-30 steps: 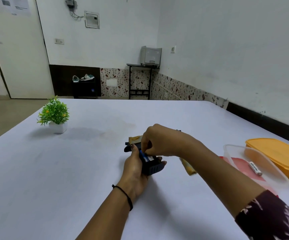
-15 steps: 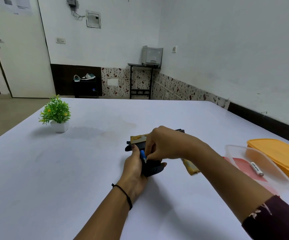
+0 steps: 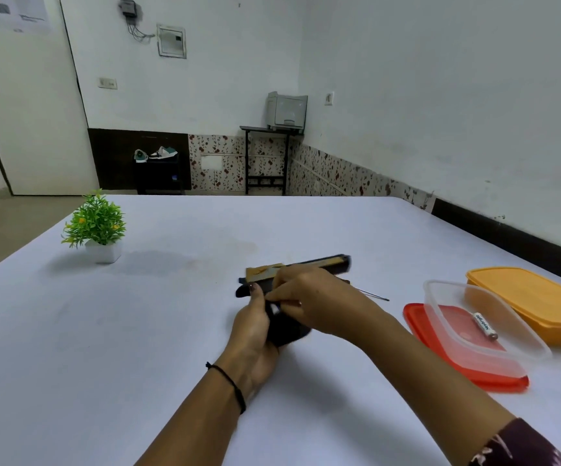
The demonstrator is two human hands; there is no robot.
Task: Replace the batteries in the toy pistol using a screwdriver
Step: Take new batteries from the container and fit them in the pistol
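Your left hand point(image 3: 255, 327) curled round the dark grip of the toy pistol point(image 3: 322, 264), held near the middle of the table point(image 3: 104, 331) with its barrel pointing toward the right edge. Your right hand point(image 3: 316, 301) pinched a small white piece point(image 3: 275, 309) at the grip, too blurred to name. The screwdriver point(image 3: 375, 296) lay just behind that hand. Toward the right edge, 1 battery point(image 3: 484, 326) lay in a clear tub point(image 3: 440, 307) on a red lid point(image 3: 440, 351), beside an orange box point(image 3: 534, 297).
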